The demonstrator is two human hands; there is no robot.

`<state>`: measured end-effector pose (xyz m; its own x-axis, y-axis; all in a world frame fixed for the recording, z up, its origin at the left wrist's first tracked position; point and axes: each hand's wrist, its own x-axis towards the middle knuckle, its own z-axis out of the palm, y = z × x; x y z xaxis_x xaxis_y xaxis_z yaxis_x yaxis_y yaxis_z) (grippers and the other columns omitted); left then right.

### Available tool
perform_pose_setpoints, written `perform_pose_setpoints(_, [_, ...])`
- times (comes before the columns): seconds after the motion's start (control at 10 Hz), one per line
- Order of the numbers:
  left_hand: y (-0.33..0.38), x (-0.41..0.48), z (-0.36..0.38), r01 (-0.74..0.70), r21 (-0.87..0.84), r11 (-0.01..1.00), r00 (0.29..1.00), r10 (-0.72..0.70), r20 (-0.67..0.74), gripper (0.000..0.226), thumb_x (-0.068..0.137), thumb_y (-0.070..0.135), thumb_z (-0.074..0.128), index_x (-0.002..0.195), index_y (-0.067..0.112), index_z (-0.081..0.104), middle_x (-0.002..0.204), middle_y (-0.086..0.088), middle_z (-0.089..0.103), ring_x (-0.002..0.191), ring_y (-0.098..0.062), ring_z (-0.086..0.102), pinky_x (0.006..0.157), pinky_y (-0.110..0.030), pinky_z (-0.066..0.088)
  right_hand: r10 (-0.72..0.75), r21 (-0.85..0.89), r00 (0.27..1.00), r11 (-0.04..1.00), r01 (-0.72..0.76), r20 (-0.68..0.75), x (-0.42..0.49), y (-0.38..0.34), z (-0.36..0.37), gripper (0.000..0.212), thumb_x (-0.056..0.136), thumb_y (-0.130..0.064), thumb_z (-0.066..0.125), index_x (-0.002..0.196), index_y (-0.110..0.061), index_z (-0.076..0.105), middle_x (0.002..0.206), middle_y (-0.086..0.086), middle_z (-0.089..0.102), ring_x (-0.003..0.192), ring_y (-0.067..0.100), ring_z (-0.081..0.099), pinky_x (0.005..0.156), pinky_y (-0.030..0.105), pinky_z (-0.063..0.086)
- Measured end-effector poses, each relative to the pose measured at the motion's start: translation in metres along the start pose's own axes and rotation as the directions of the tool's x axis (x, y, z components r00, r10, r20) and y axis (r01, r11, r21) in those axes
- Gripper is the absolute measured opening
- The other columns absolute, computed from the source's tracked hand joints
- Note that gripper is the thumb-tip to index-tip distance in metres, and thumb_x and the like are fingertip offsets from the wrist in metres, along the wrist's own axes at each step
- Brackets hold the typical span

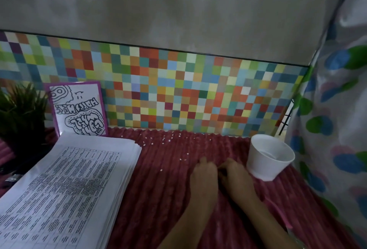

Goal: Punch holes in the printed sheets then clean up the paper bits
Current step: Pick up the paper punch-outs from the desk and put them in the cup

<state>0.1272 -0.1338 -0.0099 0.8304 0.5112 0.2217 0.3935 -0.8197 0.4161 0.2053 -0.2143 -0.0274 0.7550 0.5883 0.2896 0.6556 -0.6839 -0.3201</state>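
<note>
Head view showed both hands lying close together on a red ribbed cloth (158, 199), toward its right side. The left hand (203, 175) and the right hand (235, 175) rested knuckles up, side by side and touching or nearly so, with their fingers bent down onto the cloth. The fingertips were hidden under the hands, so I could not tell whether either hand pinched anything.

A white cup (268, 157) stood just beside the right hand, tilted a little toward the camera; what lay inside it could not be made out.

Small white paper bits (170, 139) lay scattered on the cloth beyond the hands, mostly near the far edge, with a few nearer ones between the hands and the paper.

A thick stack of printed sheets (65, 185) lay on the left, its top page covered in a table of small print, well apart from the hands.

Behind the stack a card (79, 109) with a purple border and black doodle lettering leaned against a wall of small coloured tiles (178, 89). A green plant (19, 109) stood at the far left, and a spotted curtain (337, 109) hung on the right.
</note>
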Motion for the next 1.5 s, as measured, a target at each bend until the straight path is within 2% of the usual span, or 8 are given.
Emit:
perform_pose_setpoints(0.1, [0.000,0.000,0.001,0.053,-0.001,0.999,0.998,-0.053,0.041,0.027,0.099,0.001,0.038,0.113,0.003,0.061,0.132,-0.012,0.050,0.113,-0.025,0.058,0.091,-0.032,0.047,0.018,0.047,0.999,0.999,-0.020,0.026,0.004,0.003,0.003,0.015,0.090,-0.016,0.056,0.083,-0.014,0.069,0.094,0.000,0.063,0.078,0.016,0.059,0.068,0.036,0.049])
perform_pose_setpoints(0.2, [0.002,0.003,0.003,-0.026,0.041,0.999,1.000,0.026,0.004,0.015,0.061,0.003,0.084,0.066,0.007,0.070,0.083,-0.010,0.066,0.065,-0.021,0.067,0.052,-0.025,0.052,0.073,0.180,0.997,0.981,-0.077,0.029,0.009,0.009,0.004,0.015,0.090,-0.019,0.058,0.077,-0.017,0.065,0.087,0.000,0.064,0.076,0.014,0.059,0.073,0.038,0.050])
perform_pose_setpoints(0.3, [-0.009,0.013,0.022,-0.068,0.129,0.989,0.998,0.068,0.002,0.012,0.059,0.005,0.064,0.048,0.011,0.066,0.058,-0.006,0.059,0.046,-0.019,0.059,0.041,-0.021,0.047,0.108,0.323,0.994,0.941,-0.100,-0.008,0.012,0.012,-0.005,0.020,0.091,-0.017,0.059,0.071,-0.018,0.063,0.081,-0.001,0.064,0.072,0.009,0.058,0.073,0.034,0.048])
perform_pose_setpoints(0.5, [-0.013,0.040,0.012,-0.092,0.161,0.983,0.993,0.078,0.092,0.034,0.097,0.005,0.038,0.128,0.004,0.051,0.133,-0.014,0.048,0.122,-0.026,0.046,0.103,-0.032,0.041,0.159,0.460,0.960,0.887,-0.036,-0.231,0.013,0.011,-0.084,0.020,0.093,-0.018,0.058,0.077,-0.010,0.066,0.077,0.000,0.066,0.072,0.015,0.061,0.067,0.031,0.046])
perform_pose_setpoints(0.7, [0.086,0.054,-0.021,-0.215,-0.199,0.956,0.964,0.174,-0.202,0.024,0.098,0.005,0.043,0.115,0.007,0.059,0.118,-0.009,0.054,0.106,-0.026,0.056,0.089,-0.037,0.046,0.175,0.241,0.940,0.965,-0.105,-0.293,0.038,0.063,-0.143,0.022,0.088,-0.006,0.062,0.071,0.007,0.065,0.068,0.015,0.065,0.059,0.023,0.056,0.058,0.033,0.043])
perform_pose_setpoints(0.9, [0.143,0.063,0.000,-0.277,-0.056,0.959,0.953,0.266,-0.148,0.029,0.101,0.012,0.039,0.121,0.016,0.060,0.125,-0.007,0.053,0.121,-0.028,0.042,0.098,-0.044,0.032,0.173,0.001,0.979,0.985,-0.174,-0.109,0.050,0.098,-0.138,0.018,0.083,0.002,0.063,0.090,-0.003,0.078,0.091,0.018,0.072,0.079,0.029,0.067,0.071,0.033,0.053])
perform_pose_setpoints(1.3, [0.126,0.069,0.010,-0.229,-0.157,0.961,0.966,0.205,-0.154,0.019,0.096,0.020,0.054,0.105,0.014,0.070,0.114,-0.006,0.060,0.112,-0.027,0.050,0.095,-0.043,0.036,0.272,0.117,0.946,0.960,-0.254,-0.176,0.047,0.096,-0.128,0.014,0.076,0.007,0.070,0.079,-0.005,0.077,0.079,0.011,0.073,0.058,0.009,0.055,0.050,0.023,0.040])
perform_pose_setpoints(1.5, [0.106,0.066,0.006,-0.336,-0.148,0.930,0.937,0.314,-0.153,0.021,0.095,0.021,0.056,0.107,0.012,0.070,0.116,-0.008,0.059,0.113,-0.031,0.047,0.097,-0.047,0.035,0.260,0.072,0.941,0.965,-0.251,-0.216,0.049,0.089,-0.124,0.017,0.074,-0.006,0.074,0.090,-0.002,0.077,0.094,0.022,0.071,0.074,0.026,0.061,0.068,0.031,0.044])
